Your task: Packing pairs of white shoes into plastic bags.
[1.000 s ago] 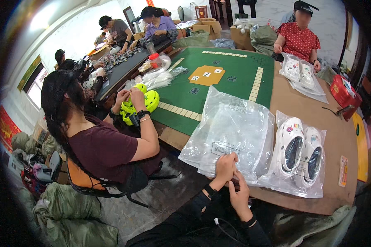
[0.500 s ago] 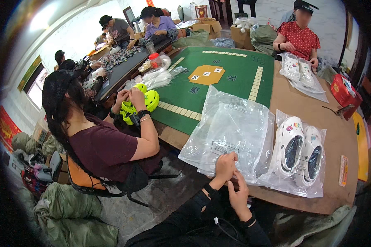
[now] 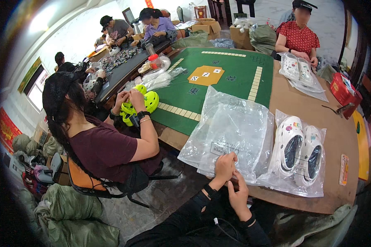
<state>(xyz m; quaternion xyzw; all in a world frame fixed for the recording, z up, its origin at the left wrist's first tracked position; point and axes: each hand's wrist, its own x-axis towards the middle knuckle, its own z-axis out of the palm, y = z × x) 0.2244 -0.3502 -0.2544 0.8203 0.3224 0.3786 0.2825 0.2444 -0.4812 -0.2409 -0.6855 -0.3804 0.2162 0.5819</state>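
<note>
1. The left hand (image 3: 224,165) pinches the near edge of a stack of clear plastic bags (image 3: 228,131), fingers closed on the film at the table's front edge.
2. The right hand (image 3: 240,195) sits just below, fingers curled towards the same edge; whether it grips anything cannot be told.
3. The bags are thin, glossy and crinkled, lying flat and overlapping on the brown table (image 3: 301,103).
4. Just to their right, a sealed bag holds a pair of white clogs (image 3: 297,150) with dark insides.
5. Behind lies a green felt mat (image 3: 231,78).
6. A seated person in maroon holds yellow-green clogs (image 3: 142,105).
</note>
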